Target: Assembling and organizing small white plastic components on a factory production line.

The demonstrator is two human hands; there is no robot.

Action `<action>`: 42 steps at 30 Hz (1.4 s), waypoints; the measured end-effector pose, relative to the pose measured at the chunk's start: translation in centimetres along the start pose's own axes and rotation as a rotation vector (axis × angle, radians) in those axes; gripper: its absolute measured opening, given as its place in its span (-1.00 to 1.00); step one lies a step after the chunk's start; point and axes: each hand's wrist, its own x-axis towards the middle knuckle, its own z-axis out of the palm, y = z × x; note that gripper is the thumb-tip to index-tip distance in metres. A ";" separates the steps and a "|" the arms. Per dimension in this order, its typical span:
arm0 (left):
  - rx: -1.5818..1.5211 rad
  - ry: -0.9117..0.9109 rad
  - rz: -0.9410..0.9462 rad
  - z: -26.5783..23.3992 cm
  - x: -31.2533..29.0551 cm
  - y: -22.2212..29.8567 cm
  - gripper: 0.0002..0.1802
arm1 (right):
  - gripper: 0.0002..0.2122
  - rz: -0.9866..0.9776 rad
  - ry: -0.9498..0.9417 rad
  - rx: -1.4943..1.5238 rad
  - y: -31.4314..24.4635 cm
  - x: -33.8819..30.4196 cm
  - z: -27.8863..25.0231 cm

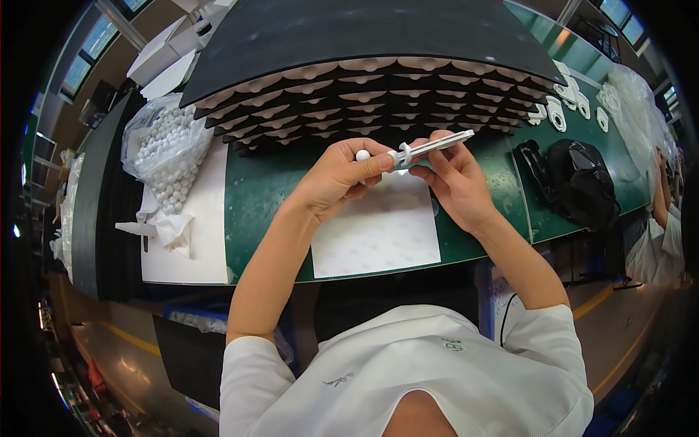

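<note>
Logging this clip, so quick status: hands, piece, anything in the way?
Left hand pinching left end of slim white piece; right hand gripping its length. Small white ball shows at left hand. Black layered stack close beyond; white sheet below.

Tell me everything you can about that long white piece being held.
The long white piece is slim and straight, lined lengthwise, with a wider collar near its left end. It looks like plastic. Slanting up rightward in the picture, it is held above the green table by the right hand; the left hand partly hides its left end.
</note>
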 end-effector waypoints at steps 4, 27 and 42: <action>0.009 -0.014 -0.005 0.0 0.0 0.0 -0.75 | -0.86 0.011 0.003 -0.036 -0.2 -0.1 0.2; -0.475 -0.158 0.089 -1.3 0.1 0.0 -0.45 | -0.70 -0.661 -0.247 -0.877 -11.5 11.7 11.9; -0.691 -0.002 0.005 -1.8 0.8 0.2 -0.66 | -0.79 0.149 -0.062 -0.934 -6.3 28.9 19.9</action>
